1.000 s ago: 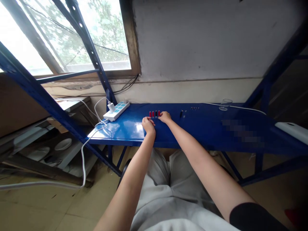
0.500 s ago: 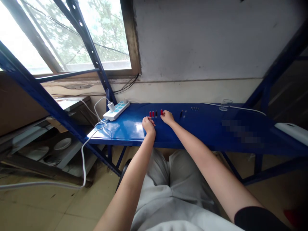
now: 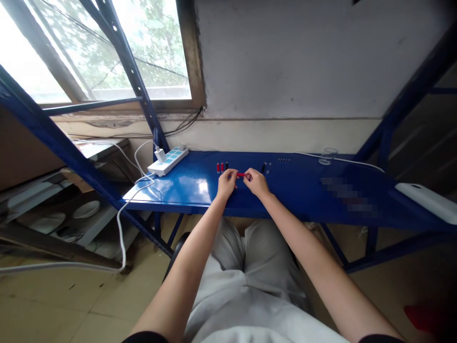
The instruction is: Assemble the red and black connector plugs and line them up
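A small red stick-shaped piece (image 3: pixel 241 175) lies sideways between my two hands above the blue shelf (image 3: pixel 185 188). My left hand (image 3: pixel 227 182) pinches its left end and my right hand (image 3: pixel 256 181) pinches its right end, fingers closed on both. Just behind them a short row of small upright pieces (image 3: pixel 222 166), red and black, stands on the shelf. A black piece (image 3: pixel 263 167) stands further right, with a row of tiny dark pieces (image 3: pixel 283 160) beyond it.
A white power strip (image 3: pixel 167 161) with a plugged charger and white cable (image 3: pixel 119 224) lies at the shelf's left end. A clear glass (image 3: pixel 327 156) stands at the back right, a white object (image 3: pixel 426 200) at the far right. Blue rack posts frame both sides.
My right hand took one red piece from the row and drew it toward me. My left hand rose off the shelf and closed on its other end.
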Motion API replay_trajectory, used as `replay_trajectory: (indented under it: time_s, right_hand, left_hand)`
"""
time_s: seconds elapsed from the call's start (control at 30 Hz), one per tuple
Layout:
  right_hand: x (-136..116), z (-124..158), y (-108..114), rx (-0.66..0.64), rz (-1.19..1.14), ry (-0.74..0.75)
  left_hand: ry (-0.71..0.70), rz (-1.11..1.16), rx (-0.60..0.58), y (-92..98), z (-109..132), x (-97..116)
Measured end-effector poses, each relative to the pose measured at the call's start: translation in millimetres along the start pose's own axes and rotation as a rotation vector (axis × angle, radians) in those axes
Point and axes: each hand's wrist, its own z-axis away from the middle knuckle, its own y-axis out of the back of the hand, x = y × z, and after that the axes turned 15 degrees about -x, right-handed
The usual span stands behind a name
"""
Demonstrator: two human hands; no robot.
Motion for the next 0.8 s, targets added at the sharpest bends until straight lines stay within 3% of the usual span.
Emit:
replay_trajectory:
  time_s: [0.27,0.53,0.8]
  right_hand:
    - [-0.4,4.2,-0.9,0.039,-0.071,-0.003]
    - [3.2,2.9,-3.5,0.117,-0.067,0.085]
    - [2.3,4.7,2.1,0.192,-0.215,-0.033]
  left_hand:
    - [-0.045,0.159,-0.115,-0.9,0.3,-0.8]
    - [-0.057,0.152,-0.098,1.2,1.2,0.2]
    - [0.020,0.140,-0.199,0.7,2.8,-0.8]
